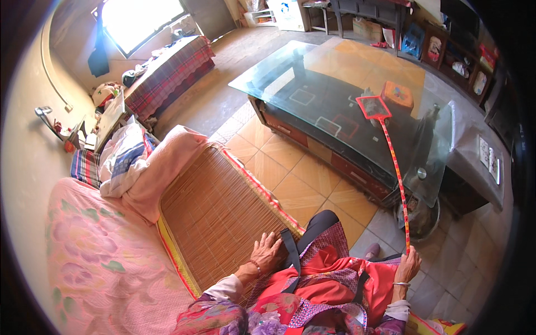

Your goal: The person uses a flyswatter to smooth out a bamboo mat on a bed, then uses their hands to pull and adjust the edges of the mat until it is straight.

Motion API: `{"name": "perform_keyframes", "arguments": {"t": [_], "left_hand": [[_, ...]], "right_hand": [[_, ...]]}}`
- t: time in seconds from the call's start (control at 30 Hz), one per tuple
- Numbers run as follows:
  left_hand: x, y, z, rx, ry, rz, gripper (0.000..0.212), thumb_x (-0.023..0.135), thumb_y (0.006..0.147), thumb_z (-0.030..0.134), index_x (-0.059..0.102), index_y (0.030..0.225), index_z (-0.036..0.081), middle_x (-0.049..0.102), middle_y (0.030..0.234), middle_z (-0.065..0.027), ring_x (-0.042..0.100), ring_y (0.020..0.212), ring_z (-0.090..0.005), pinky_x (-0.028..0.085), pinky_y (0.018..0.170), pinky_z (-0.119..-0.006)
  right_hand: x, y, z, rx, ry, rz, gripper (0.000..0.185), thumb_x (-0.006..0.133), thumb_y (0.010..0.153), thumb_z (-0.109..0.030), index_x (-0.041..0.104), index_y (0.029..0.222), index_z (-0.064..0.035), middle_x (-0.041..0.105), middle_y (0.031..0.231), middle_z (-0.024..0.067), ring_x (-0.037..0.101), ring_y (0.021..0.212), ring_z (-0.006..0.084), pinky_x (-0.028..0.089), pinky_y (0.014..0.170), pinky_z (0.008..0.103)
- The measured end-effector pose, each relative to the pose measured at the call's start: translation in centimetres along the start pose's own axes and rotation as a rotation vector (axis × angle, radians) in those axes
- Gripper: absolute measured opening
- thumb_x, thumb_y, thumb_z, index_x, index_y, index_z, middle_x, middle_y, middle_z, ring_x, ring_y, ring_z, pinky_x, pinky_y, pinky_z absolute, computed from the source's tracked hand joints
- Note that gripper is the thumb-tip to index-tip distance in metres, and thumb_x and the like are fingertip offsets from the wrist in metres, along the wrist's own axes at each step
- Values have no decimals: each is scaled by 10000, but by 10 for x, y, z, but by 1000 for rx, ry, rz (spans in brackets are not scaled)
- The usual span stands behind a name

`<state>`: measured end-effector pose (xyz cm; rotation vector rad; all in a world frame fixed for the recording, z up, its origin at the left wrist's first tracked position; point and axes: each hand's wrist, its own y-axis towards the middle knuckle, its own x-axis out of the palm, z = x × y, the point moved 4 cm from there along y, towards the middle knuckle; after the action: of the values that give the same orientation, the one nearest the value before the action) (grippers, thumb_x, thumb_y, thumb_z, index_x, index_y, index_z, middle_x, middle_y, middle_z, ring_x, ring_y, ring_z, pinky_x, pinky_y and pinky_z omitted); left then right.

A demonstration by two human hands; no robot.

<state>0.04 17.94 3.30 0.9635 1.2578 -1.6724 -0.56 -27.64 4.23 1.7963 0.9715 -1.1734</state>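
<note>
In my right hand [408, 266] is the lower end of a fly swatter's long handle, patterned in red and yellow. The red-framed head of the fly swatter [374, 107] is over the glass-topped coffee table [284, 79], beside an orange box [397, 96] with a flower motif. Whether the swatter head touches the glass, I cannot tell. My left hand [266, 251] lies palm down on a brown bamboo-slat mat [222, 197], fingers a little apart and holding nothing. A black strap [291, 249] runs just beside its fingertips.
The mat covers a seat draped in pink floral cloth [88, 251]. Bundled white and blue fabric [125, 155] sits at its far end. A bin [418, 217] stands under the table's near right corner. Beyond are a plaid-covered bed or table [171, 79] and a grey-covered surface [477, 155].
</note>
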Motion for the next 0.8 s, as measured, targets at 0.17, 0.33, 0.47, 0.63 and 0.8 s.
{"name": "perform_keyframes", "arguments": {"t": [0.17, 0.33, 0.47, 0.63, 0.8], "left_hand": [[4, 11, 0, 32, 63, -176, 530, 464, 793, 306, 318, 1257, 97, 188, 1334, -200, 154, 1209, -473, 265, 918, -577], [24, 23, -4, 320, 288, -309, 477, 479, 772, 268, 372, 1190, 66, 154, 1285, -320, 203, 1089, -607, 343, 836, -596], [16, 20, -1, 363, 194, -279, 432, 510, 728, 283, 480, 1073, 25, 403, 1148, -208, 267, 1127, -499, 225, 840, -682], [6, 34, 11, 157, 170, -499, 520, 460, 776, 275, 339, 1256, 115, 97, 1312, -290, 174, 1092, -620, 361, 800, -616], [0, 34, 10, 83, 229, -650, 579, 448, 768, 166, 254, 1312, 204, 25, 1361, -240, 110, 1171, -561, 315, 889, -559]], "right_hand": [[4, 0, -10, -5, 100, -166, 404, 562, 712, -59, 421, 1083, 15, 532, 942, 143, 487, 862, 306, 370, 779, 401], [6, 2, -5, -46, 105, -171, 377, 554, 728, -51, 416, 1068, 34, 537, 832, 129, 487, 813, 296, 358, 792, 405], [3, 17, -10, 4, 114, -182, 270, 488, 775, -93, 440, 1007, 38, 520, 838, 218, 490, 802, 359, 378, 737, 436], [16, 27, 25, 131, 36, -571, 268, 486, 829, -236, 497, 1012, -40, 555, 911, 216, 523, 838, 348, 416, 692, 395], [23, 43, 10, 383, 415, -694, 242, 472, 819, -224, 495, 989, -53, 570, 860, 184, 538, 806, 334, 418, 659, 400]]}}
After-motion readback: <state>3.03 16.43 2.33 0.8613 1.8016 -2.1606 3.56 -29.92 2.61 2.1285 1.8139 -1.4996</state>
